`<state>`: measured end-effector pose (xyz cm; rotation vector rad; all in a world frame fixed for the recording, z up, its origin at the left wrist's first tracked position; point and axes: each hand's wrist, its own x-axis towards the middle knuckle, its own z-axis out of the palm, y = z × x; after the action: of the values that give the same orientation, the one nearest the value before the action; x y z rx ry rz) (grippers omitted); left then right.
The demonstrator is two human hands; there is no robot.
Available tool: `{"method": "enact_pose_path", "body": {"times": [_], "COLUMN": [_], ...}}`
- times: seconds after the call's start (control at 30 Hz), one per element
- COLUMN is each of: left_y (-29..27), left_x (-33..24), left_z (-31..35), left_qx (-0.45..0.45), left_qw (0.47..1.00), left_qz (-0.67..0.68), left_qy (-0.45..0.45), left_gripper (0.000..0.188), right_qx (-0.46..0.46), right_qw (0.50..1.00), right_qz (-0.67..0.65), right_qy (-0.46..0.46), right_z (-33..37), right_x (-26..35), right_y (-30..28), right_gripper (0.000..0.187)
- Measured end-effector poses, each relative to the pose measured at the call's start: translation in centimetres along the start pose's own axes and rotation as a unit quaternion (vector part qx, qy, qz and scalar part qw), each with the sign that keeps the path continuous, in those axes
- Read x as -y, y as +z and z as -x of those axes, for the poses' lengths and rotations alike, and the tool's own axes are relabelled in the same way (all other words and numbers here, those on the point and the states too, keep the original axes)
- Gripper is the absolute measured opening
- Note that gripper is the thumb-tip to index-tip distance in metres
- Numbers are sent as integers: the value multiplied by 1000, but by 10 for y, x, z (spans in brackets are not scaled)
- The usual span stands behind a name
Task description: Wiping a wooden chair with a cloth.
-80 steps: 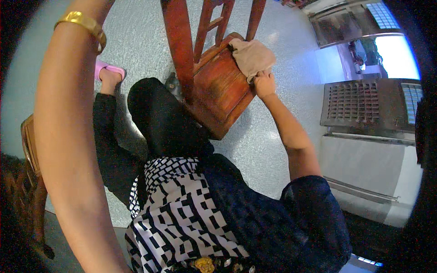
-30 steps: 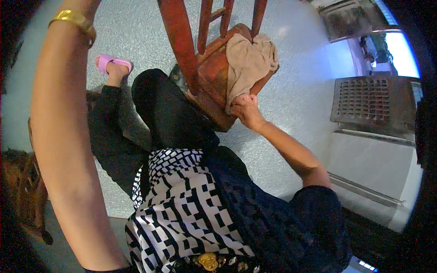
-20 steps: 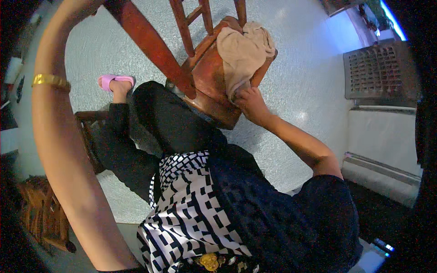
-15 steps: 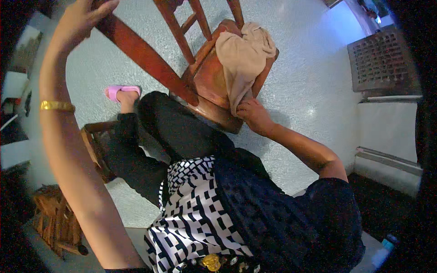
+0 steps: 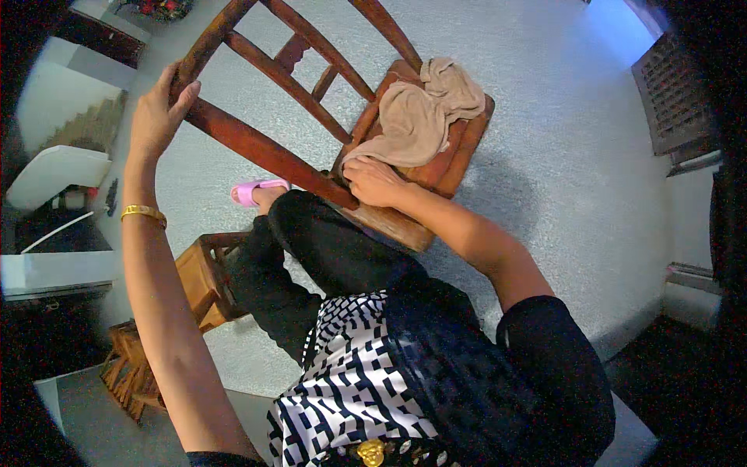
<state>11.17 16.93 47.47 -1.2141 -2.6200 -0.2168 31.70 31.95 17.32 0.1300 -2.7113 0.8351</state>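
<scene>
We see a black-and-white block-patterned top (image 5: 354,381), a short dark sleeve (image 5: 556,350) at its right, black trousers (image 5: 342,245) and a pink open-toed slipper (image 5: 246,193) beyond it, a gold-coloured bracelet (image 5: 143,212) to its left, a gold-coloured ornament (image 5: 371,452) below.

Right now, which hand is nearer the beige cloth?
Right. The right hand touches the beige cloth at one end, over the chair seat; the left hand is well away from it, up on the chair back.
</scene>
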Motion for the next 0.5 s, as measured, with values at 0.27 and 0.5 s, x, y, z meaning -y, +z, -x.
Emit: {"method": "enact_pose_path", "body": {"times": [0.27,0.5], "left_y": [-4,-3], "left_x": [0,-5], "left_z": [9,7], "left_qx": [-22,-17], "left_qw": [1000,1000], "left_qz": [-13,7], "left_qy": [0,-20], "left_gripper": [51,51], "right_qx": [33,-5], "right_qw": [986,977], "right_qz": [-30,45], "right_qy": [162,209], "right_z": [25,-10], "right_x": [7,7], "right_y": [-10,17], "right_gripper": [23,28]}}
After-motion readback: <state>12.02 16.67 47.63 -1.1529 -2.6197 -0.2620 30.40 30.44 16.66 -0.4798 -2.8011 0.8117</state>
